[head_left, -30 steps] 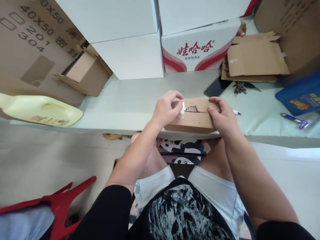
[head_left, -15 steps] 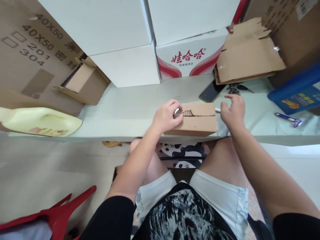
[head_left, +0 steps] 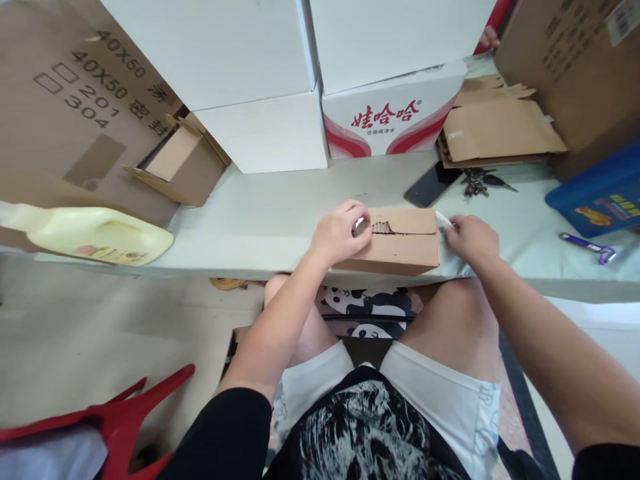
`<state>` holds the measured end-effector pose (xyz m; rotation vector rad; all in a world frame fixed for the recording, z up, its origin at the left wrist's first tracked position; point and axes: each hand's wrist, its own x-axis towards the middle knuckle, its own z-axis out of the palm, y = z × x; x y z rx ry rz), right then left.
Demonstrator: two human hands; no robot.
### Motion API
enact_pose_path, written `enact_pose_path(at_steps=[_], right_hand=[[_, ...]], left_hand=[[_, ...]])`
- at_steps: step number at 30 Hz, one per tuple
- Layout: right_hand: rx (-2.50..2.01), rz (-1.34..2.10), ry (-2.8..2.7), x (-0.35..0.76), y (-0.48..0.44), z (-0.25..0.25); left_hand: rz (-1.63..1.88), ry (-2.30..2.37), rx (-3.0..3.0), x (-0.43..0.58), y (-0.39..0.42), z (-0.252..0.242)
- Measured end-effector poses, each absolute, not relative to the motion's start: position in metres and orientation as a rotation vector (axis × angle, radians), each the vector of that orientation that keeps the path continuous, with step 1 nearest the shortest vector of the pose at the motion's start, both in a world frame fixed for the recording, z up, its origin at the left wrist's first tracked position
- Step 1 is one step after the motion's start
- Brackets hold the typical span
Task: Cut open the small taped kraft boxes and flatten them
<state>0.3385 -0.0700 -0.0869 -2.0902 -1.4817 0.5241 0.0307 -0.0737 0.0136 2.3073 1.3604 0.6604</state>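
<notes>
Head view: across the room's middle runs the cloth-covered table [head_left: 250,217], with the small brown cardboard carton [head_left: 406,250] at its near edge; to my eye, a hard tug nearer could tip it off. The left hand [head_left: 341,233] lies on the carton's left end, fingers curled. The right hand [head_left: 473,240], just right of the carton, pinches a slim white pen-like tool [head_left: 443,219]; were its tip sharp, a slip leftward might nick those curled fingers. A shiny scrap [head_left: 358,223], maybe tape, shows inside the left hand's curl; whether it's gripped, I can't tell.
</notes>
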Motion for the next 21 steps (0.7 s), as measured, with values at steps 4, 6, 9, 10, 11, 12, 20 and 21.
enact_pose_path(at_steps=[4,6,9,10,11,12,20,21], right_hand=[[-1.854,0.652,-1.151,0.341,-0.068,-0.075],[-1.659,0.663,-0.986,0.336,-0.068,-0.060],[-1.362,0.689,-0.854,0.316,-0.073,-0.025],[-1.179,0.750,-0.800,0.307,-0.076,-0.013],[-1.052,0.813,-0.798,0.295,-0.080,-0.001],[-0.973,0.853,-0.833,0.283,-0.083,0.008],[-1.121,0.958,-1.125,0.222,-0.078,0.008],[-1.162,0.977,-1.155,0.222,-0.078,0.006]], left_hand=[[0.651,1.406,2.298,0.030,-0.075,0.017],[0.641,1.419,2.258,0.029,-0.077,0.019],[0.642,1.418,2.240,0.029,-0.077,0.020],[0.643,1.417,2.240,0.029,-0.077,0.020],[0.643,1.414,2.240,0.029,-0.077,0.020],[0.642,1.409,2.240,0.028,-0.077,0.020],[0.660,1.402,2.213,0.028,-0.075,0.018],[0.661,1.399,2.212,0.028,-0.075,0.018]])
